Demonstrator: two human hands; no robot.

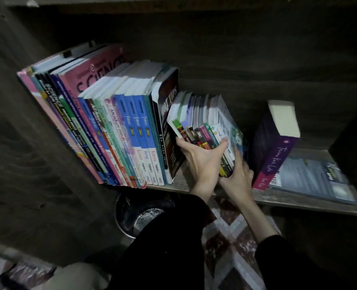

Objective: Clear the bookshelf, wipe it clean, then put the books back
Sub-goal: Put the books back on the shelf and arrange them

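A bundle of small paperbacks [204, 122] is sitting mid-way along the wooden shelf [288, 200], its many-coloured spines facing outward and its white page edges showing on top. The books are standing on end, long axis upright but tilting left, and leaning against a black-covered book [167, 105]. The spines are packed too tightly to count surely. The left hand [200, 162] is grasping the bundle, its fingers [181, 143] curling round the left side and the thumb lying across the spines. The right hand [239, 177] is gripping the right side low down. One row of tall textbooks [102, 122] is leaning left. One thick purple book [274, 147] is standing tilted to the right, beside one flat book [311, 181].
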